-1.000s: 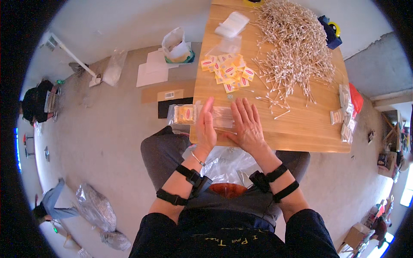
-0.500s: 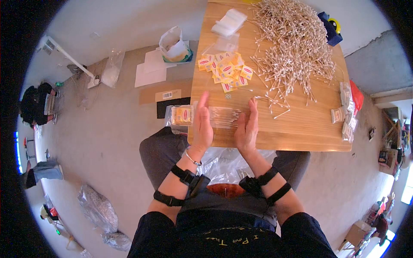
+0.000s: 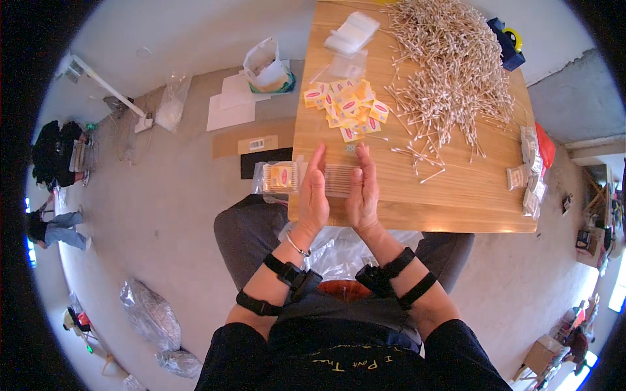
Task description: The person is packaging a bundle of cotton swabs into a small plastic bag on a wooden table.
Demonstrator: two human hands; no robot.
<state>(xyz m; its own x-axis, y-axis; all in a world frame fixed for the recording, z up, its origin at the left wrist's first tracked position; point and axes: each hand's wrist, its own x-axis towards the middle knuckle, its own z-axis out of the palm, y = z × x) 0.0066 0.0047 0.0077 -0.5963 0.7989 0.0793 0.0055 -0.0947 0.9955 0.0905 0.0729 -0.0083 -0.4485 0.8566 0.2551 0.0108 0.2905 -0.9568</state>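
left hand (image 3: 315, 199): flat, palm inward, fingers straight; clasping nothing in its grip;
right hand (image 3: 363, 195): likewise flat and unclasped, facing the left across a narrow gap;
swab row (image 3: 338, 180): between both palms, lying crosswise on the surface (image 3: 456, 212); cannot tell whether pressed at both ends; could buckle or scatter under uneven pushing;
clear packet (image 3: 280, 176): just left of the left hand, jutting past the surface's edge; could slide off if knocked by that hand
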